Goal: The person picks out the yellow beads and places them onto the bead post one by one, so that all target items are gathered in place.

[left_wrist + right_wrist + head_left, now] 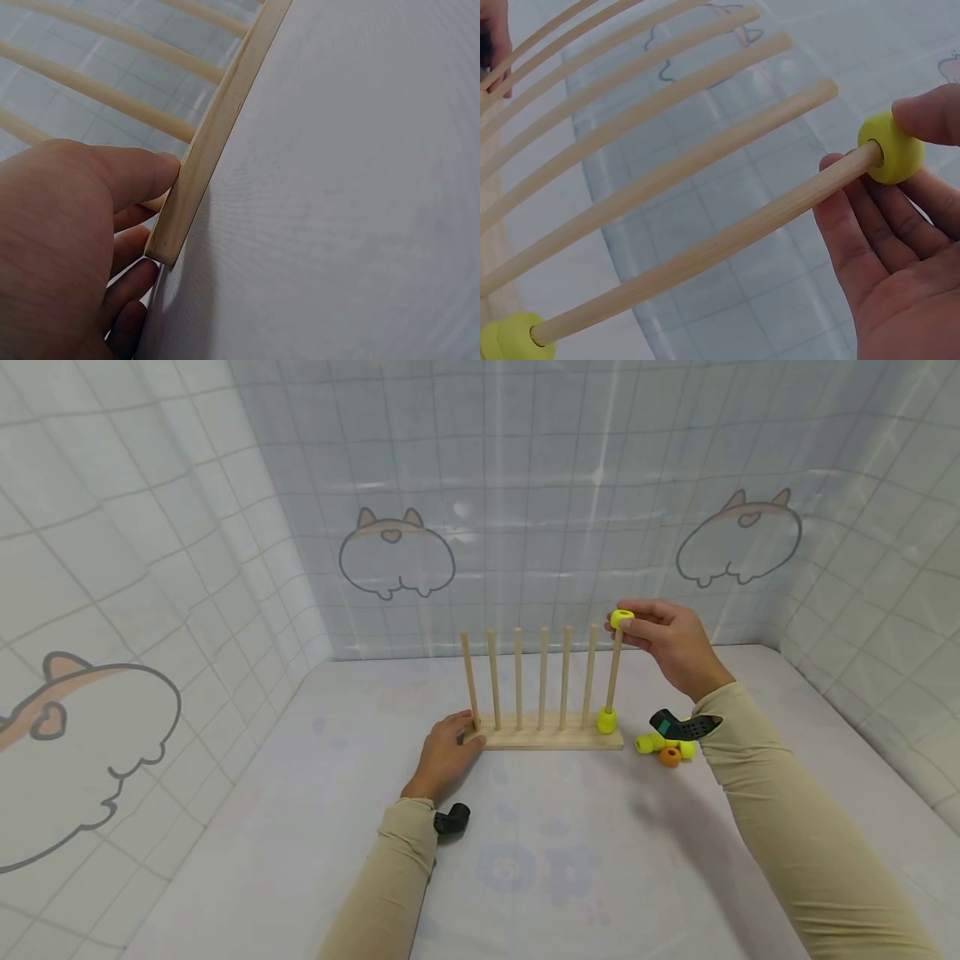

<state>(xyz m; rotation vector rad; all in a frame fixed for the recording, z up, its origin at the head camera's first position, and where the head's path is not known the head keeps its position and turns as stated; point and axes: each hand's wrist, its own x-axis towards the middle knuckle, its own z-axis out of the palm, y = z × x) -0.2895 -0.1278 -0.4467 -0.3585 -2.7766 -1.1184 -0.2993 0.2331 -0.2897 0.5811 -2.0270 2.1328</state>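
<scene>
My right hand (678,643) pinches a yellow bead (896,148) between thumb and fingers at the top of the rightmost peg (705,251). That peg's tip sits in the bead's hole. Lower on the same peg, yellow beads (607,721) are stacked against the base. The wooden peg rack (551,741) stands upright with a row of several pegs, the others bare. At its left end my left hand (444,756) grips the base, thumb (142,176) on the front edge and the other fingers behind, partly hidden.
Right of the rack, below my right wrist, lie several loose yellow beads (645,744) and an orange bead (671,757). A black wrist device (678,725) partly covers them. A tiled-pattern curtain (525,527) hangs behind the pale cloth-covered table (337,793).
</scene>
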